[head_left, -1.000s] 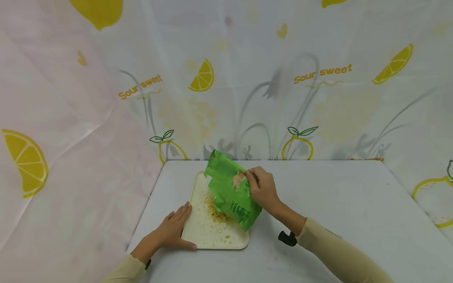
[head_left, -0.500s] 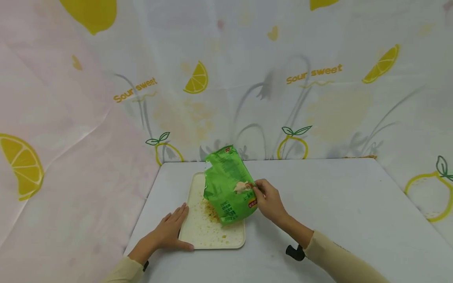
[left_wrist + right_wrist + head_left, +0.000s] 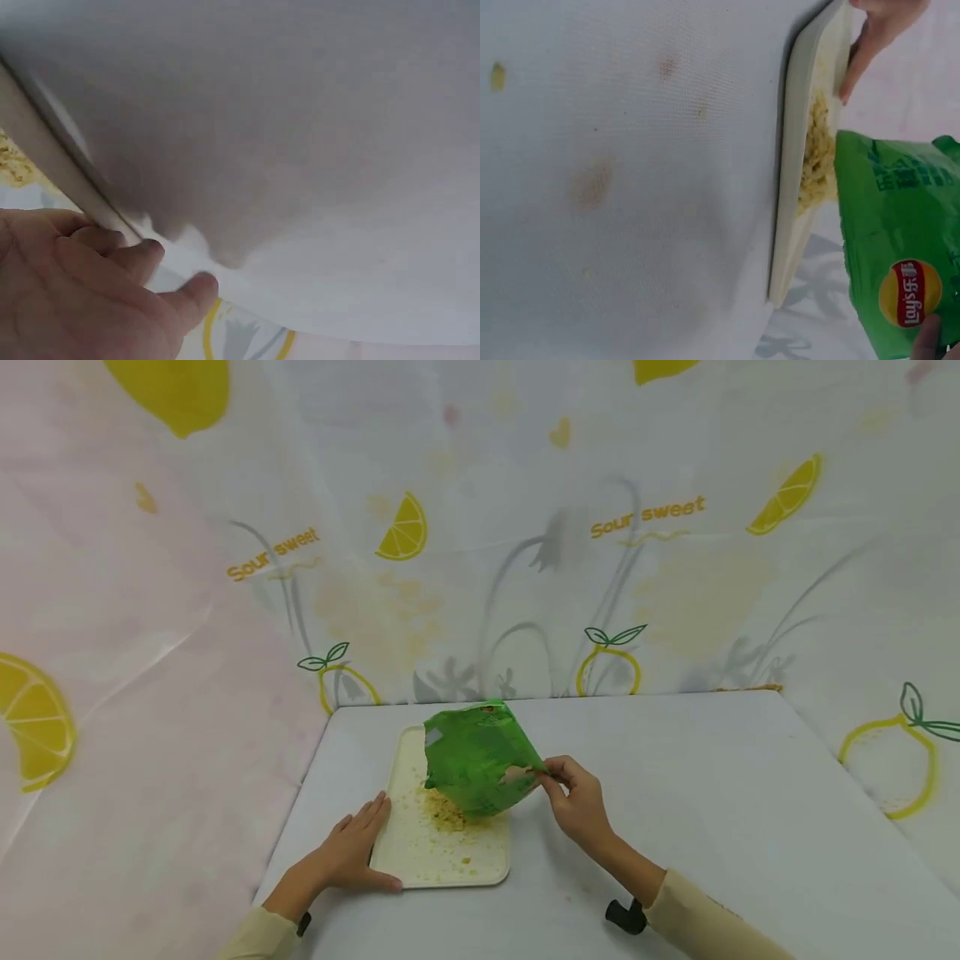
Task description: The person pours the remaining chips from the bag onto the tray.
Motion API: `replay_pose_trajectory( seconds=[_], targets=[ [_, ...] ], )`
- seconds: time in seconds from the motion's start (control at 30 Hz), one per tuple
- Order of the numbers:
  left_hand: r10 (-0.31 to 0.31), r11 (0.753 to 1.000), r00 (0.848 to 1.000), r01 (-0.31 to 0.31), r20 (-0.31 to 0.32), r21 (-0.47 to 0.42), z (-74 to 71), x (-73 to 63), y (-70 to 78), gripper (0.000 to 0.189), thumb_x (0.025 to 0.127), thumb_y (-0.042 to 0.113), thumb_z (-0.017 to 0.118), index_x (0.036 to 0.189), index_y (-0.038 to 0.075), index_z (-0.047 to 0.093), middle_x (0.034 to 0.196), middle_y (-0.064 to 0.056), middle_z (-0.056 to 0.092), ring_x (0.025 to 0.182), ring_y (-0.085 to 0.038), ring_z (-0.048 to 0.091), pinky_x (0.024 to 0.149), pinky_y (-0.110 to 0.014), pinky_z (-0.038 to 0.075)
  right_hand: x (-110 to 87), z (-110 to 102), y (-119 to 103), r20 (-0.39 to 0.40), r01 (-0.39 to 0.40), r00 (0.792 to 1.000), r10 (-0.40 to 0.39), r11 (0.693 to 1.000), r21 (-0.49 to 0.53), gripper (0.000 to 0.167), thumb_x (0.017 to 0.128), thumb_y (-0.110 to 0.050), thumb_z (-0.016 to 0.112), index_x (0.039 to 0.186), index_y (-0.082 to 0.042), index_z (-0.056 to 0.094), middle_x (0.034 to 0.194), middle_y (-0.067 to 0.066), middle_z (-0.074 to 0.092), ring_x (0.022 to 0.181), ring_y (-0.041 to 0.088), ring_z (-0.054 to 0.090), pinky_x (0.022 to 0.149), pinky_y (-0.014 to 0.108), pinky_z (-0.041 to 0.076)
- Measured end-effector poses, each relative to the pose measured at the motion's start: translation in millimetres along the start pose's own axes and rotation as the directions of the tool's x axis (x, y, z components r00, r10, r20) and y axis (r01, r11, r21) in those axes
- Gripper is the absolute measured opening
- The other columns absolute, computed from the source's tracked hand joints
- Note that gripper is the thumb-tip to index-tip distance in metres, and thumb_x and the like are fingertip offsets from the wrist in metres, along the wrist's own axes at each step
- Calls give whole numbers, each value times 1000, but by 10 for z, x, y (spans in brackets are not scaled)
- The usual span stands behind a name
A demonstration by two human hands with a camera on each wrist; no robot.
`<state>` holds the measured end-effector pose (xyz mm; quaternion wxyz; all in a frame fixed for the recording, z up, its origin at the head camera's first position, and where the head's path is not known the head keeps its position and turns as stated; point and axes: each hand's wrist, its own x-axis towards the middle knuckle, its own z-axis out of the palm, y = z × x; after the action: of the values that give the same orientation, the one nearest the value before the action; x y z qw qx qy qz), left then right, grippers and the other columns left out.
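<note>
My right hand (image 3: 581, 802) pinches the right corner of a green Lay's chip bag (image 3: 476, 758), tilted over a cream tray (image 3: 483, 867). Below the bag, a heap of yellowish chip crumbs (image 3: 444, 817) lies on the tray, with small bits scattered around it. The bag hides the tray's far right part. Along the tray's left edge rests my left hand (image 3: 348, 852), fingers extended and thumb at the near left corner. The right wrist view shows the bag's front with the red and yellow logo (image 3: 910, 292) and a fingertip (image 3: 928, 337) over its lower edge.
The tray lies on the left part of a white table (image 3: 675, 793). Faint stains and a small yellow bit (image 3: 497, 76) mark the table beside the tray. A lemon-print curtain (image 3: 465, 568) hangs behind the table and along its left side.
The bag has turned and tilted, its printed face now darker and more foreshortened. My right hand has shifted slightly down and to the right relative to the tray; the left hand stays at the tray's edge.
</note>
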<state>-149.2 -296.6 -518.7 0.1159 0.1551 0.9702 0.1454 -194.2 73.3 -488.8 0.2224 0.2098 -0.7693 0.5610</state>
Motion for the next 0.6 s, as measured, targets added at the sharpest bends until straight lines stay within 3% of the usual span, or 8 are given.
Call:
replay_pose_trajectory(
  seconds=[0.1,0.17,0.27,0.33,0.4,0.5,0.6],
  targets=[
    [-6,1000,996,7,-91,9,-65,32,75,134,64,71,78,156,-4,17,163,-25,13,148,-46,19,110,-73,14,-25,-33,-24,13,-52,999,52,997,49,11,87,12,66,95,5,63,88,13,71,86,29,72,77,26,59],
    [6,1000,983,-11,-183,-28,-123,90,180,126,68,66,79,155,-3,21,162,-25,18,147,-45,23,109,-74,14,-50,-52,-34,24,-100,995,98,990,98,11,88,10,66,96,3,63,90,12,71,87,28,72,76,23,58],
    [31,971,960,-94,-277,-218,-219,210,418,98,80,52,77,152,0,35,155,-23,37,141,-44,37,109,-70,25,-87,-72,-37,35,-136,991,132,974,181,10,89,8,65,97,3,62,92,14,70,88,26,73,75,23,58],
    [48,900,957,-166,-286,-403,-266,302,592,76,87,42,74,146,4,46,146,-20,51,135,-42,47,107,-66,34,-107,-73,-27,41,-121,992,115,970,210,10,90,7,65,98,3,61,93,16,69,87,24,73,74,24,59],
    [44,794,962,-199,-271,-575,-292,385,744,57,91,34,71,139,8,56,135,-16,61,127,-37,56,102,-58,44,-123,-68,-13,44,-77,997,69,973,216,10,90,8,64,99,5,59,93,19,67,86,23,73,74,25,59],
    [3,657,958,-218,-287,-721,-303,491,903,35,92,27,71,120,7,66,110,-12,70,101,-24,67,87,-42,55,-133,-63,3,44,-22,999,14,982,186,11,90,6,66,98,3,59,93,17,68,86,22,73,73,26,60],
    [-31,599,926,-283,-375,-749,-318,554,1008,22,92,21,71,105,3,70,90,-7,70,78,-12,66,69,-30,55,-112,-83,6,34,2,999,-6,995,104,12,89,-1,71,95,-2,61,90,10,70,84,20,73,66,26,59]
  ],
)
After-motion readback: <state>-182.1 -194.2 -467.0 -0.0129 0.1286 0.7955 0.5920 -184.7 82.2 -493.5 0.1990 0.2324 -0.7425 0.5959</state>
